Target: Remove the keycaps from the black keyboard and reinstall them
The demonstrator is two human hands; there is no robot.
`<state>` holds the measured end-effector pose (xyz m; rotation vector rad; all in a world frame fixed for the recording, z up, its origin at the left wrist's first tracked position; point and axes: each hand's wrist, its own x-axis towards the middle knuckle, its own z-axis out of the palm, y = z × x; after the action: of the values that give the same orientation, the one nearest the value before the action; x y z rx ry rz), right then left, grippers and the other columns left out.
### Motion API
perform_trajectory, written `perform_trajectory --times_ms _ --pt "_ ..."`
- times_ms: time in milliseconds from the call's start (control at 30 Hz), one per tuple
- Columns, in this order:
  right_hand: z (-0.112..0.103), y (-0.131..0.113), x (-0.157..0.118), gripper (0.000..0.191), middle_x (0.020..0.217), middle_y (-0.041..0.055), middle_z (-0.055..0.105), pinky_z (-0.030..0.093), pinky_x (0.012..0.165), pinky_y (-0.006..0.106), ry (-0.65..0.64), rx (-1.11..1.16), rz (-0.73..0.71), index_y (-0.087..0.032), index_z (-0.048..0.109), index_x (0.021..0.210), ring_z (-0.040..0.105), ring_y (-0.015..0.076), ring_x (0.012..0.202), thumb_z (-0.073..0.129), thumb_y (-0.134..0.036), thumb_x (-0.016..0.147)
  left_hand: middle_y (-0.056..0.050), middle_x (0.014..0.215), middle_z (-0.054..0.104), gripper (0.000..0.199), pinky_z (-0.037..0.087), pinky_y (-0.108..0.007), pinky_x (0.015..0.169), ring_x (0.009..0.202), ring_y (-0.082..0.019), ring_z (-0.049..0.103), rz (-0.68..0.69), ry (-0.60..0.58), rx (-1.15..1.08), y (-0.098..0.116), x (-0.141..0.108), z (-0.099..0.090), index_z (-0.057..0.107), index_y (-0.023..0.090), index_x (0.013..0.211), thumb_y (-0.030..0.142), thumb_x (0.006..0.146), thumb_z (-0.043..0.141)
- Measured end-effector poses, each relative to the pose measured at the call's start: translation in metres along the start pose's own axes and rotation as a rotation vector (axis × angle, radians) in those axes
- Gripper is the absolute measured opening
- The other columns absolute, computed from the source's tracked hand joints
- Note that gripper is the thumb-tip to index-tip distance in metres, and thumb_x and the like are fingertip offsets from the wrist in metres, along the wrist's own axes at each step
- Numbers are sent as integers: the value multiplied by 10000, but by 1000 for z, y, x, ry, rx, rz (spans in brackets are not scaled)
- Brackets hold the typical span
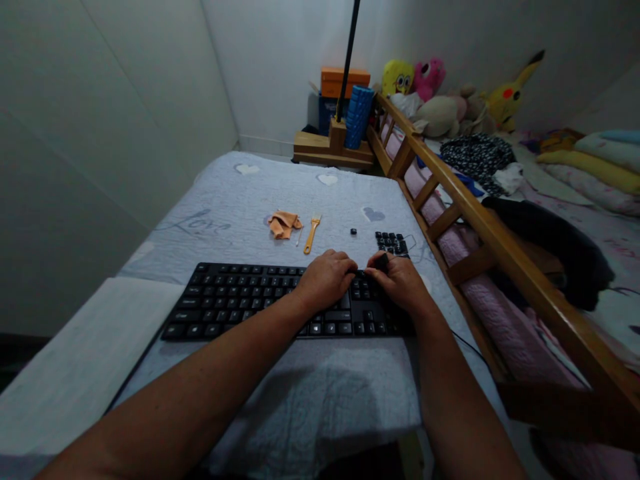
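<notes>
"What's there?"
"A keyboard (240, 300) on a heart-printed cover (240, 200), wooden rail (480, 213) at right."
"Hands?"
"Left hand (327, 277) bent at its far edge; can't tell if pinching. Right hand (373, 268) closed around a small black piece (381, 261)."

- Black rectangular plastic keyboard (235, 297): black keys, pale legends
- Light blue-grey quilted fabric cover (225, 193): white and grey hearts, grey "Love" lettering
- Crumpled soft cloth (284, 225): orange
- Flat long-handled brush (313, 235): yellow-orange
- Bunched fabric (477, 160): black, white-speckled
</notes>
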<state>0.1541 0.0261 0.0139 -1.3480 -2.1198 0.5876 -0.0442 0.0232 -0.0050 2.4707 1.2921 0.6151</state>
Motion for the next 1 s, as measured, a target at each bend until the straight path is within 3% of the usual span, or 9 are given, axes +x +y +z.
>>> perform_trajectory --times_ms 200,400,700,1000 --pt "-2 2 2 84 721 22 687 452 672 276 31 5 55 -188 652 814 623 175 675 624 -267 821 -49 1008 707 177 487 -373 900 1000 -240 588 -11 -7 10 0 0 1 707 204 1040 246 916 589" --pt "-1 -6 1 113 765 32 697 464 686 276 50 55 -3 -190 659 831 635 177 714 608 -289 846 -53 1057 701 238 488 -382 914 1024 -241 590 0 51 -39 -1 -1 2 685 202 1116 295 902 637" --pt "4 -13 0 114 730 22 681 463 651 269 64 93 -6 -191 646 827 625 166 669 612 -300 833 -44 948 710 124 487 -361 867 953 -226 606 -27 67 -49 2 0 -2 729 203 968 255 892 647" --pt "0 -13 -3 144 642 -2 600 433 604 265 216 91 58 -198 593 749 556 150 595 561 -309 836 -46 973 708 102 483 -362 901 975 -213 612 -85 142 -111 3 -2 -6 712 197 958 240 886 654"
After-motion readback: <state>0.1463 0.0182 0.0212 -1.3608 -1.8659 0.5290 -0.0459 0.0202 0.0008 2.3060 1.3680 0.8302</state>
